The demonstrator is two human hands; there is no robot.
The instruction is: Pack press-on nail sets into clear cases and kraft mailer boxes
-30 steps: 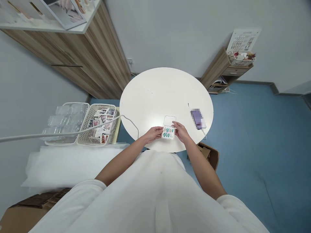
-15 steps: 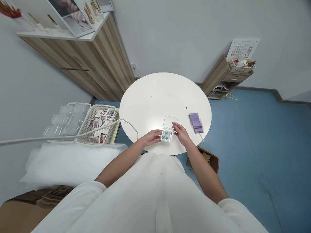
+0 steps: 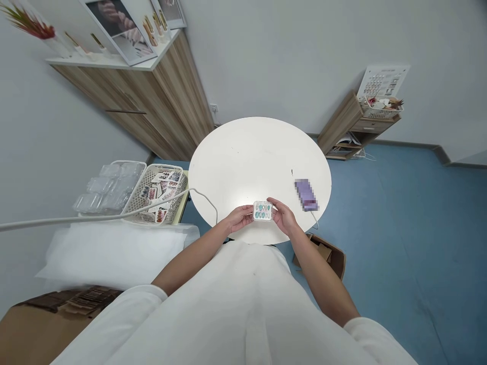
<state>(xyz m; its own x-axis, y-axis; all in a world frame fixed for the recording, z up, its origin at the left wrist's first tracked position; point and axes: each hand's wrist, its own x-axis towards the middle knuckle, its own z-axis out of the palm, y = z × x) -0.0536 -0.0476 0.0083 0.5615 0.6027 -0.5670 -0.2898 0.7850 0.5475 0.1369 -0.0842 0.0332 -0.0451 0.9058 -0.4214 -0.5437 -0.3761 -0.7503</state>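
A small clear plastic case (image 3: 262,211) with teal and pale press-on nails set in rows is held over the near edge of the round white table (image 3: 251,152). Its lid now lies closed over the nails. My left hand (image 3: 240,218) grips the case by its left side. On the right side, my right hand (image 3: 283,215) has its fingers and thumb against the case's edge. A blurred-out purple phone-like object (image 3: 306,194) with a white cable lies to the right on the tabletop.
Left of the table stand a white basket (image 3: 131,210) of nail cards and another with clear plastic cases (image 3: 101,186). A white cable (image 3: 114,217) crosses in front of them. A cardboard box (image 3: 337,259) sits on the floor at right; a wooden cabinet (image 3: 182,96) stands behind.
The lid of the case, raised half a second ago, has come down over the nails. My right hand has moved from the lid to the case's right side. The view has shifted slightly.
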